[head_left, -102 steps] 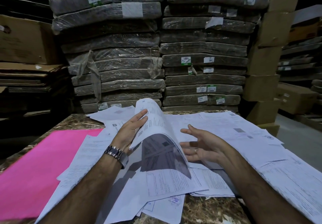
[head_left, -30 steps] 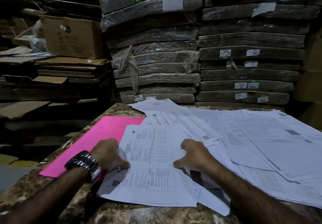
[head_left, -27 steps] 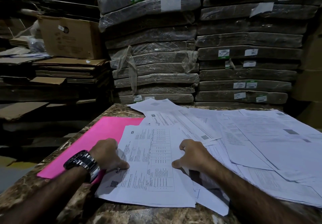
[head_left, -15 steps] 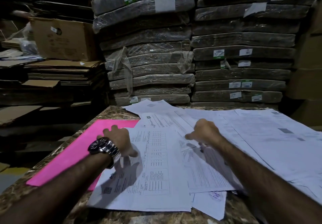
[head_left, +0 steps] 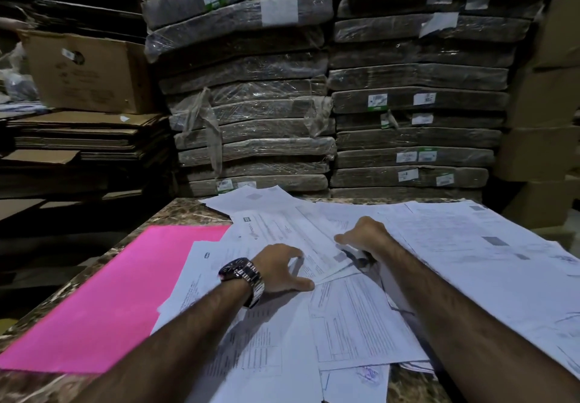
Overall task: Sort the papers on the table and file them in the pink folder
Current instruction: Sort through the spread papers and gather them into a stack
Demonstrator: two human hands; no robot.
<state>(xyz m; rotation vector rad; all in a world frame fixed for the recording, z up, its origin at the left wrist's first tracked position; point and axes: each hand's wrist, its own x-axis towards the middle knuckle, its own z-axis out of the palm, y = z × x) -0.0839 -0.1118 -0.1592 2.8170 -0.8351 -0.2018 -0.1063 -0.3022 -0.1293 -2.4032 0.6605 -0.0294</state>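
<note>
Pink folder: flat and shut on marble table; nothing shows inside it.
Papers: loose, overlapping, right of folder, nearest sheets lapping its right edge.
Left hand: just right of folder, fingers bent, tips and thumb on papers; grasp cannot be told.
Right hand: further right, knuckles up, fingers tucked under; hold cannot be told.
Cardboard box: well beyond folder; contents hidden.
</note>
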